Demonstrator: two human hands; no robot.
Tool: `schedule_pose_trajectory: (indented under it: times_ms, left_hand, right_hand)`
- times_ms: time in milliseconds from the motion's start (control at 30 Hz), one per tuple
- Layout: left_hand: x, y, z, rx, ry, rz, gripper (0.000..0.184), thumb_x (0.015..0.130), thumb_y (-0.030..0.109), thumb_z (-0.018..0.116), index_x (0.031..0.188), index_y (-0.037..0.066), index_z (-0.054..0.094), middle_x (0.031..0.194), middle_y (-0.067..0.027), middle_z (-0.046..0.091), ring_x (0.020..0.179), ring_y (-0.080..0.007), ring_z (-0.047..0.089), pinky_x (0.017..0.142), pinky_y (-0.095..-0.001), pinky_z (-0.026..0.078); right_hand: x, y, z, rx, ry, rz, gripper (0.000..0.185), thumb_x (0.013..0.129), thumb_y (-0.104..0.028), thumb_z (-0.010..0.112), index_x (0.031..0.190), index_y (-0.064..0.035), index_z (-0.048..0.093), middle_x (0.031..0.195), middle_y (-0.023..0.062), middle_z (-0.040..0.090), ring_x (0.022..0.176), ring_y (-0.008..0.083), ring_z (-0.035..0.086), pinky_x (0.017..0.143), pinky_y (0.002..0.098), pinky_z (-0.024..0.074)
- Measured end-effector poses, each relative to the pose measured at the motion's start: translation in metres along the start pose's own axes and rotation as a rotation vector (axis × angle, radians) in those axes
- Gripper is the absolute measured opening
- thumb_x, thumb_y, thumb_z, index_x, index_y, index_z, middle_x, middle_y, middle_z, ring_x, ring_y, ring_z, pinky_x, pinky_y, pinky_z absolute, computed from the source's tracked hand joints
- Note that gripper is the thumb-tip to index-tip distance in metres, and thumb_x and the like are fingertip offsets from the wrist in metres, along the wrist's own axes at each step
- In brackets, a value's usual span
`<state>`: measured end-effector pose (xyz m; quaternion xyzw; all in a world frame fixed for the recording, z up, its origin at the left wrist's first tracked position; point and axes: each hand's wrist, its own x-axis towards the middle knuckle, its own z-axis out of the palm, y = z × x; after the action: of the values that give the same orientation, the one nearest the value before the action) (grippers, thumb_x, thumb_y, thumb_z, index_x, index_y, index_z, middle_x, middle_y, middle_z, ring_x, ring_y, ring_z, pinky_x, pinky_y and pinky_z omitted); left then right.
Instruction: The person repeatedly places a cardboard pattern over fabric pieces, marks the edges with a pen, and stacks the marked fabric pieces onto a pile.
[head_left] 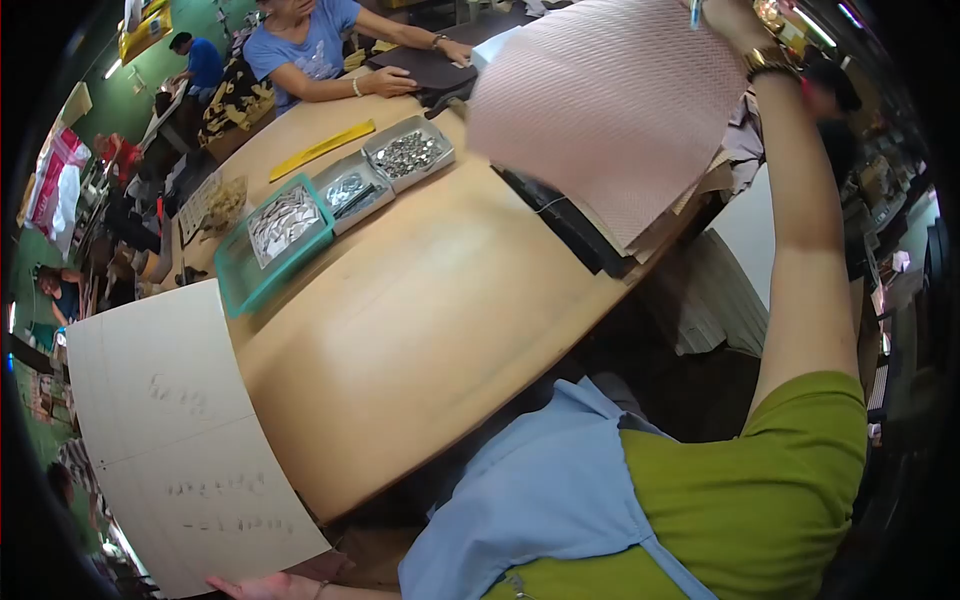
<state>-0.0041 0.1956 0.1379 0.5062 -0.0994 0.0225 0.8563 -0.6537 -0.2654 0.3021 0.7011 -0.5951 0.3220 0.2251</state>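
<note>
A large white board (pixel 190 430) with faint handwriting stands at the lower left. My left hand (pixel 262 586) is at its bottom edge and holds it there, partly hidden by the board and the frame edge. My right arm reaches up over the right side of the table. At the top edge my right hand (pixel 728 22) is closed round a slim blue-and-white thing, seemingly a pen (pixel 695 14). Just beneath that hand lies a pink textured sheet (pixel 610 110), on top of a stack of sheets.
On the wooden table (pixel 430 320) are a teal tray (pixel 228 272) of small pieces, grey boxes (pixel 408 152) of metal parts and a yellow strip (pixel 320 150). Across it sits a co-worker (pixel 305 60) in blue, both hands near a dark sheet. Other people are further back.
</note>
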Motion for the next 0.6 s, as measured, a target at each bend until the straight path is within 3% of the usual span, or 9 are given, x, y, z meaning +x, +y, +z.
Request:
schedule_pose_trajectory:
  times_ms: [100,167,200,267,367,433,500,533,600]
  left_hand:
    - [-0.001,-0.012,0.004,0.168,0.038,0.228,0.049,0.089,0.025,0.051,0.122,-0.011,0.056,0.125,-0.021,0.056,0.112,-0.0308,0.053,0.104,-0.0456,0.04]
    - [0.011,-0.023,-0.011,0.23,0.044,0.161,0.055,0.096,0.033,0.05,0.131,-0.01,0.051,0.137,-0.0196,0.051,0.122,-0.0307,0.051,0.106,-0.0426,0.039]
    - [0.017,-0.028,-0.02,0.263,0.05,0.13,0.058,0.1,0.037,0.05,0.136,-0.009,0.048,0.143,-0.0189,0.049,0.126,-0.0307,0.049,0.108,-0.0411,0.039]
    - [0.026,-0.037,-0.03,0.309,0.004,0.183,0.054,0.1,0.034,0.051,0.131,-0.009,0.053,0.14,-0.0188,0.052,0.122,-0.0296,0.053,0.103,-0.0401,0.043]
    - [0.027,-0.039,-0.031,0.515,-0.072,0.251,0.051,0.1,0.035,0.051,0.131,-0.006,0.054,0.139,-0.0168,0.053,0.122,-0.0287,0.053,0.103,-0.0402,0.043]
    - [0.015,-0.033,-0.014,0.379,-0.106,0.053,0.052,0.1,0.036,0.05,0.134,-0.003,0.053,0.139,-0.0149,0.053,0.123,-0.0284,0.052,0.105,-0.0409,0.04]
    - [-0.014,-0.031,0.02,-0.099,-0.101,-0.366,0.052,0.1,0.039,0.05,0.136,0.001,0.052,0.14,-0.0131,0.054,0.125,-0.0282,0.051,0.107,-0.0418,0.038]
    - [-0.013,-0.033,0.018,-0.218,-0.305,-0.496,0.053,0.1,0.04,0.049,0.138,0.002,0.051,0.141,-0.0128,0.053,0.126,-0.0283,0.05,0.108,-0.0422,0.037]
    - [-0.007,-0.048,0.01,-0.457,-0.713,-0.735,0.055,0.101,0.042,0.048,0.141,0.004,0.048,0.142,-0.0122,0.052,0.128,-0.0286,0.048,0.111,-0.043,0.034]
  right_hand:
    - [-0.007,0.091,0.046,-0.248,-0.142,0.036,0.014,0.089,-0.019,0.06,0.096,-0.0081,0.063,0.088,0.0114,0.067,0.079,0.0237,0.065,0.072,0.0368,0.0514]
    - [-0.064,0.076,0.072,-0.114,-0.393,-0.057,0.038,0.089,-0.042,0.062,0.107,-0.0089,0.066,0.101,0.0168,0.069,0.096,0.0334,0.066,0.087,0.0432,0.0498]
    - [-0.097,0.028,0.061,-0.289,-0.49,-0.039,0.053,0.086,-0.055,0.064,0.111,-0.0081,0.064,0.097,0.0186,0.069,0.098,0.0318,0.066,0.088,0.0434,0.0485]
    - [-0.162,0.039,0.125,0.028,-0.488,0.255,0.062,0.082,-0.063,0.065,0.114,-0.0099,0.061,0.096,0.0172,0.069,0.096,0.0305,0.067,0.087,0.0418,0.0482]
    - [-0.159,0.024,0.123,0.079,-0.579,0.46,0.058,0.084,-0.06,0.067,0.113,-0.0116,0.055,0.101,0.0212,0.065,0.094,0.0312,0.066,0.083,0.04,0.0489]
    - [-0.16,0.033,0.131,0.092,-0.56,0.439,0.065,0.08,-0.063,0.069,0.116,-0.0098,0.057,0.098,0.0164,0.07,0.092,0.0317,0.068,0.088,0.0405,0.0487]
    - [-0.149,0.032,0.131,0.135,-0.538,0.411,0.064,0.08,-0.061,0.07,0.114,-0.0092,0.057,0.098,0.0159,0.07,0.093,0.0314,0.068,0.088,0.0408,0.049]
    - [-0.152,0.02,0.132,0.116,-0.357,0.188,0.049,0.09,-0.051,0.065,0.114,-0.0089,0.058,0.1,0.0159,0.069,0.096,0.0274,0.068,0.087,0.0383,0.0503]
    - [-0.149,-0.028,0.131,0.464,-0.256,0.162,0.039,0.097,-0.042,0.059,0.113,-0.0072,0.058,0.103,0.0136,0.069,0.099,0.0252,0.067,0.089,0.0358,0.0498]
